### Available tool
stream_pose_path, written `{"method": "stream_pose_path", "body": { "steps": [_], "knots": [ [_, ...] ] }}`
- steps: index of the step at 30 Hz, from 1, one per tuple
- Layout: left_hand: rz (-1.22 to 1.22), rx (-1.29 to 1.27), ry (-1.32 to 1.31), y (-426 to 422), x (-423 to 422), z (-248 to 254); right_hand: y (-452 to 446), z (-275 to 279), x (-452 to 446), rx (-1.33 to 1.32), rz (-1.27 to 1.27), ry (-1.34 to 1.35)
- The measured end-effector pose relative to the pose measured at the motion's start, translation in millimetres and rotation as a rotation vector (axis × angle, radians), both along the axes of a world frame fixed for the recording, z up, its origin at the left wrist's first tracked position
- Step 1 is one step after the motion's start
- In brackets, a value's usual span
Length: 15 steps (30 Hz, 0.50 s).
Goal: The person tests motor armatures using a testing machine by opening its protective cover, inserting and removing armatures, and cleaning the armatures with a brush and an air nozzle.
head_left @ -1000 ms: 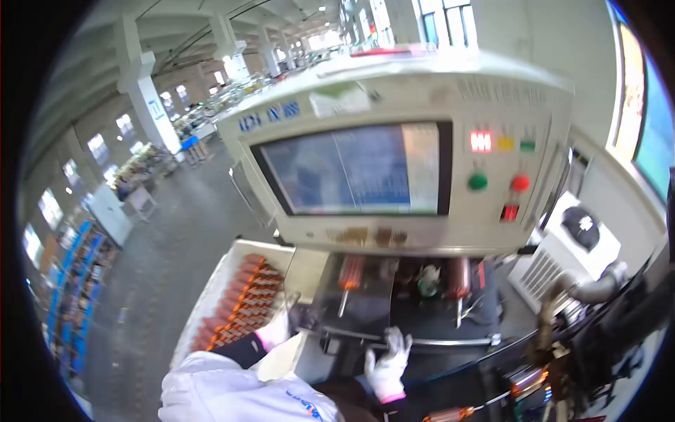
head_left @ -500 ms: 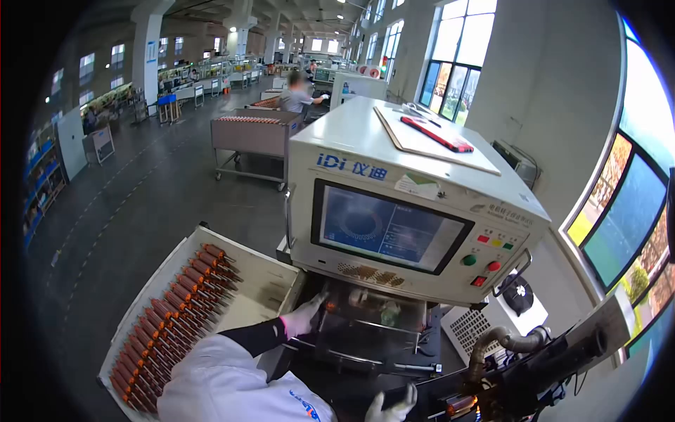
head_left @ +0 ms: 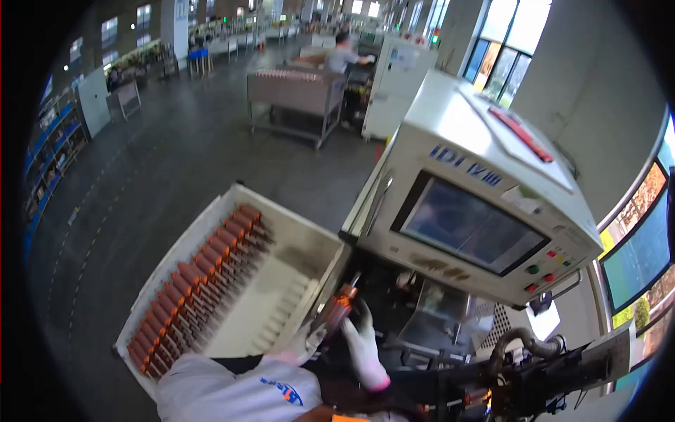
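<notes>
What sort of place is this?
It looks like a factory: there's a big machine with a screen, a tray of matching copper-coloured parts lined up, and a metal cart further back.

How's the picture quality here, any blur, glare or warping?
Head view: both the left hand and right hand look soft, as does the copper-wound rotor, probably motion blur; head view: the tester's screen is too smeared to read; head view: the upper window is glaringly bright; head view: wide-angle distortion curves the right-edge window, with black corners.
</notes>
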<state>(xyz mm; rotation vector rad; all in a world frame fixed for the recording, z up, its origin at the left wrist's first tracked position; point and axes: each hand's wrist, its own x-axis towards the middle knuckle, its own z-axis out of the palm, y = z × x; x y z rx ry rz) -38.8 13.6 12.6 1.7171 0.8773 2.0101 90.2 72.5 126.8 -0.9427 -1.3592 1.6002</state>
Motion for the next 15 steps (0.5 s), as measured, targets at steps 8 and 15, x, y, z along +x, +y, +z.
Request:
{"method": "stream_pose_path", "body": {
  "steps": [8,15],
  "knots": [
    [0.229,-0.869,0.253,92.5,-130.3,31.9,4.7,-14.0,-22.9,-0.075,0.001,-0.037],
    [0.07,-0.63,-0.089,325.8,-132.6,-58.1,0.5,-52.6,-17.8,-0.431,-0.102,0.02]
  ]
}}
